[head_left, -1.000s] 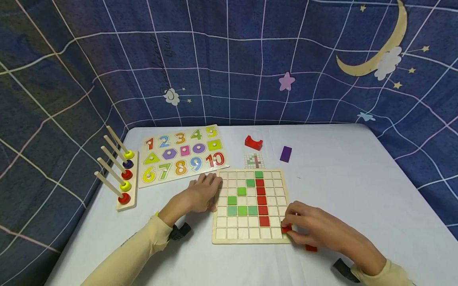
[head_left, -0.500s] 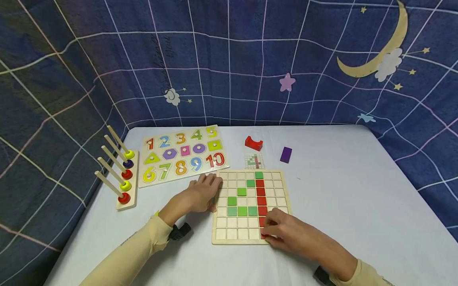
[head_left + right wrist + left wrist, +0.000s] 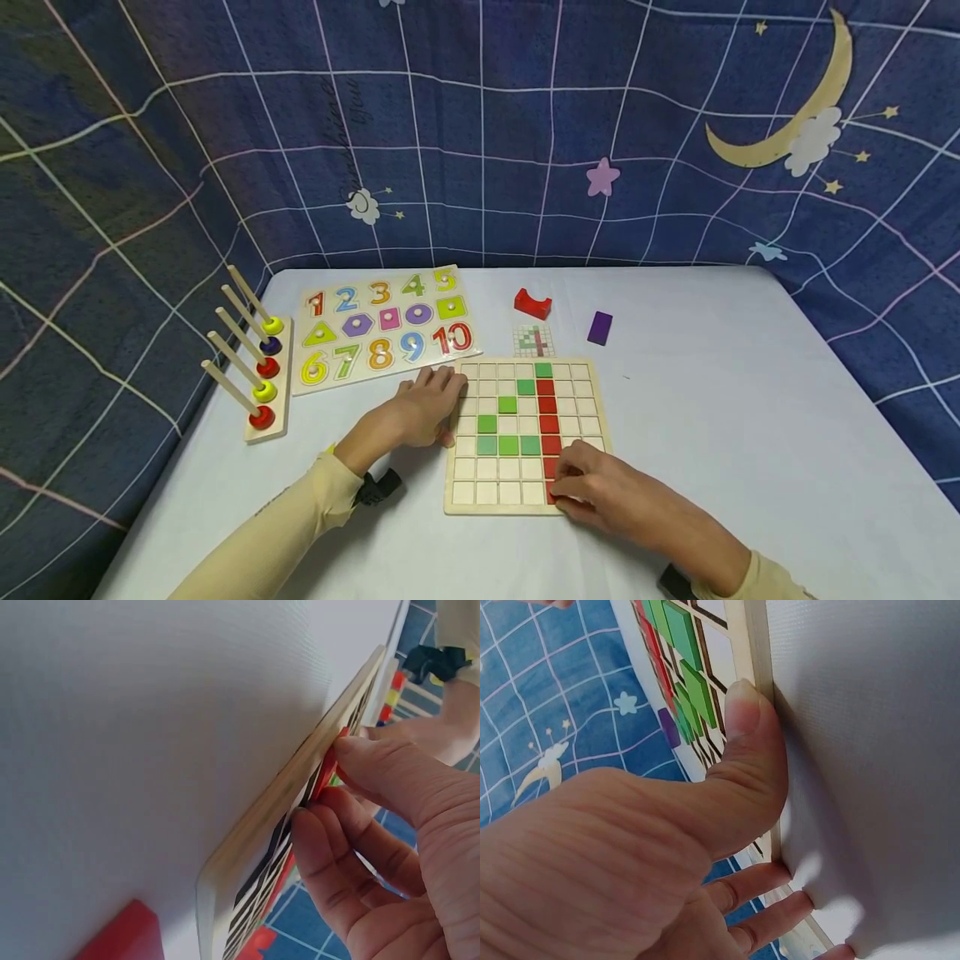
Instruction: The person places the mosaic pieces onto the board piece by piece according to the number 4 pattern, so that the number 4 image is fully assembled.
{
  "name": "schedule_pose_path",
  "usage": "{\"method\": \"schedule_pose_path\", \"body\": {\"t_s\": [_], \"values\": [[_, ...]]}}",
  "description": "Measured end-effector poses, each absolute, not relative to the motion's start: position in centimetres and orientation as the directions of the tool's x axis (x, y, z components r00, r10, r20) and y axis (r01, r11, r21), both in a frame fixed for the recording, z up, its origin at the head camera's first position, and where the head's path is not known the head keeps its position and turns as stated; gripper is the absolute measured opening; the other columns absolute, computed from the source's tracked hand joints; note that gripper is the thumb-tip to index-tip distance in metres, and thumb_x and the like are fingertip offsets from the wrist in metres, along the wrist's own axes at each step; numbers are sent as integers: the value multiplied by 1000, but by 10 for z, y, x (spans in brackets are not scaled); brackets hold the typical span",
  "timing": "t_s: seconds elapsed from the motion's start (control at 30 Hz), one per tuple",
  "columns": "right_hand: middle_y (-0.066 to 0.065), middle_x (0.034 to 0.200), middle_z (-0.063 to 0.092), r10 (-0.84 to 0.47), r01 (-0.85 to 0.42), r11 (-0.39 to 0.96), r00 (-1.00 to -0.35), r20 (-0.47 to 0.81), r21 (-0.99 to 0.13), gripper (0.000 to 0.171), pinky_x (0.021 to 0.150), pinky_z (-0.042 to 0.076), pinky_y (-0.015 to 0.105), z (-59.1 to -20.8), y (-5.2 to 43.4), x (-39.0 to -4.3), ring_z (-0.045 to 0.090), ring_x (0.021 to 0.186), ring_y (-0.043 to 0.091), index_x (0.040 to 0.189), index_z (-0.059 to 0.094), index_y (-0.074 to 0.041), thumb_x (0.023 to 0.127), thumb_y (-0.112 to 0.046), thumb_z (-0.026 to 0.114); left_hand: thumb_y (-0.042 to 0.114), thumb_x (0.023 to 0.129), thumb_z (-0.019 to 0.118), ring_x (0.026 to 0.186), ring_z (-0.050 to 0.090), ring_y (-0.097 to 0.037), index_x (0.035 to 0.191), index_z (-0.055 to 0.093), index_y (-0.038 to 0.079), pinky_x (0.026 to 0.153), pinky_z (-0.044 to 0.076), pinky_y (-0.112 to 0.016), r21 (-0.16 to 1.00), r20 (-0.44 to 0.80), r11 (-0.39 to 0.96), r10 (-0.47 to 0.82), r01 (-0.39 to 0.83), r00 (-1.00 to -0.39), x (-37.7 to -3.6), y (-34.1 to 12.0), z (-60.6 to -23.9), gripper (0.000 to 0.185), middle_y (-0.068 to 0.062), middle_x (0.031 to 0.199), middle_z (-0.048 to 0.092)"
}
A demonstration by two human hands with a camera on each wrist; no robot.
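Observation:
A wooden grid board [image 3: 497, 493] lies flat with green tiles [image 3: 507, 446] in a diagonal and a row, and a column of red tiles [image 3: 547, 405]. My right hand [image 3: 618, 496] pinches a red tile [image 3: 326, 771] between thumb and fingers at the column's bottom cell, by the board's near edge. At the board's left side rests my left hand [image 3: 420, 412], its thumb on the rim and its fingers extended along the edge. Another red tile [image 3: 129, 936] lies on the table in the right wrist view; the right hand hides it in the head view.
Behind the board lie a small pattern card [image 3: 533, 341], a red notched block [image 3: 532, 303] and a purple block [image 3: 600, 327]. A number puzzle [image 3: 386, 329] sits at the back left, beside a peg stand [image 3: 276, 400] with coloured rings.
My right hand has carried the red tile left from the board's right edge to the foot of the red column, staying there over the last half second. The left hand keeps its place.

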State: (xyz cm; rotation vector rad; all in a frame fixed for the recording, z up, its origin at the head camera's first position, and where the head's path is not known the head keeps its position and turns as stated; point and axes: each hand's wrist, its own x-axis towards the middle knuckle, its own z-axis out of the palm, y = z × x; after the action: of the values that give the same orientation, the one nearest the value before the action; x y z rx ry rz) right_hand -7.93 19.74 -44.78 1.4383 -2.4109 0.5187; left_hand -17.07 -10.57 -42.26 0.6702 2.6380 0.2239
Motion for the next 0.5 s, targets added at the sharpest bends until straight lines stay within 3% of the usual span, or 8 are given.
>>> {"method": "schedule_pose_path", "body": {"t_s": [0.27, 0.5], "values": [[-4, 101, 64, -772, -903, 408, -419, 477, -133, 29, 80, 52, 12, -454, 199, -78, 61, 92, 7, 91, 79, -15, 72, -2, 95, 20, 94, 81, 133, 38, -40, 148, 36, 8, 111, 40, -65, 251, -345, 868, 493, 428, -799, -170, -106, -424, 70, -18, 151, 40], [-4, 106, 67, -778, -893, 417, -446, 442, -168, 21, 83, 52, 12, -450, 209, -77, 62, 96, 7, 96, 79, -14, 81, -6, 91, 21, 96, 80, 133, 38, -40, 147, 36, 7, 110, 40, -66, 264, -341, 861, 505, 435, -793, -171, -108, -424, 69, -18, 150, 40]]}}
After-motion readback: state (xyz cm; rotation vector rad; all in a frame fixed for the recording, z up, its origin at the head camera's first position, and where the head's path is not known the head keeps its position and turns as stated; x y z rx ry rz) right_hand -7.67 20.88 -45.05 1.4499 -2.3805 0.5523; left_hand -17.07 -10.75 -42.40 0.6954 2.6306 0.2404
